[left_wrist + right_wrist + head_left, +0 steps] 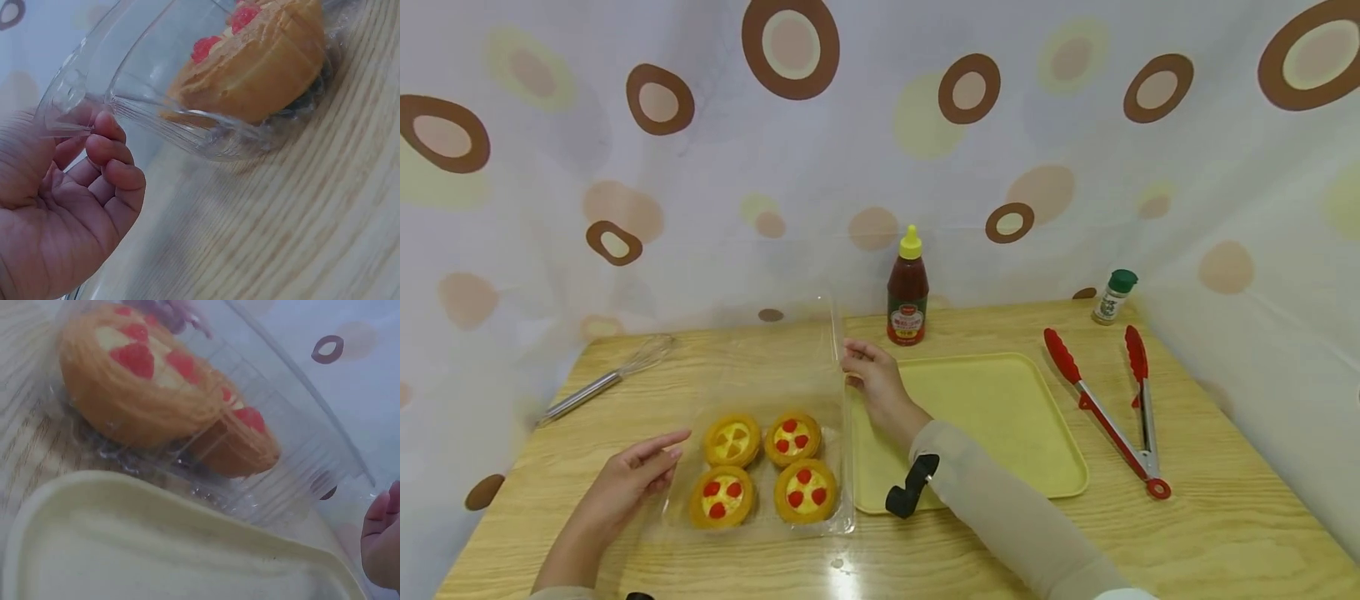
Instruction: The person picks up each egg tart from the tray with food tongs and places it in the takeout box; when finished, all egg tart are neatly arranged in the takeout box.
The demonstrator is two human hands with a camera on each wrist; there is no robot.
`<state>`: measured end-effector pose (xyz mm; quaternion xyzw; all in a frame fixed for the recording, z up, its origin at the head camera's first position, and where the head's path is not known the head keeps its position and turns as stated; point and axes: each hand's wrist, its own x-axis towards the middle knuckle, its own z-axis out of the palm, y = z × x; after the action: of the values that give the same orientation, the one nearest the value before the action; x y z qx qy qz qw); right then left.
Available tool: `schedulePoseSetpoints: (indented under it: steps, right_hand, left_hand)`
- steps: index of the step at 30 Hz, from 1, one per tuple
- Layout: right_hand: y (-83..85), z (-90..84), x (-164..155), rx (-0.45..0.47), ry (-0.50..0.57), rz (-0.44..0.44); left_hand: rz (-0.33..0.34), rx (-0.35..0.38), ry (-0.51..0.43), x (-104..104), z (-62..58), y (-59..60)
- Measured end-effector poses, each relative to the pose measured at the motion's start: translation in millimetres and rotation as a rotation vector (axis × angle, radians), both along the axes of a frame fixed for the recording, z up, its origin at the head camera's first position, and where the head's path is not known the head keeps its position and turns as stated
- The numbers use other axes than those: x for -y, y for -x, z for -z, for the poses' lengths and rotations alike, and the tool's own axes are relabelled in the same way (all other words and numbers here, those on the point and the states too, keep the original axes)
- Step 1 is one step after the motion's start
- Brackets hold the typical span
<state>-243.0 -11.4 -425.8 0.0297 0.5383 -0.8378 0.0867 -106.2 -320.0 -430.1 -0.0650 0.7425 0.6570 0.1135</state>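
Note:
A clear plastic box point(847, 500) holds several round tarts; one shows three red pieces on pale filling, like the berry tart point(806, 491) at front right. Another tart point(732, 440), at back left, has yellow-orange pieces instead. The box's clear lid point(837, 333) stands raised at the back. My left hand point(628, 483) is at the box's left side; in the left wrist view its thumb and fingers pinch the plastic rim point(75, 130). My right hand point(880, 383) reaches over the tray and pinches the lid's right edge, its fingers point(378, 515) showing at the lid corner.
Right of the box lies a pale yellow tray point(977, 417). Behind it stands a red sauce bottle point(907, 292) with a yellow cap. Red-tipped tongs point(1112, 433) lie spread at right, near a green-capped shaker point(1114, 297). A whisk point(602, 382) is at back left.

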Motion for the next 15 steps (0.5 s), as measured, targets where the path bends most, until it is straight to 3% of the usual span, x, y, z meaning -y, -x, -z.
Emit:
schedulePoseSetpoints:
  steps: [4,8,15]
  right_hand:
    - [-3.6,-1.2,-2.3,-0.067,-0.017,-0.037]
    - [-8.6,-1.3,-6.5,-0.147,-0.122,-0.094]
    - [-21.3,8.7,-23.8,-0.244,-0.298,-0.219]
  left_hand:
    - [0.009,0.001,0.019,0.2,-1.6,-0.4]
    - [0.036,-0.016,0.004,1.2,-2.5,-1.0]
    - [0.224,-0.080,-0.131,9.4,-7.3,-3.2]
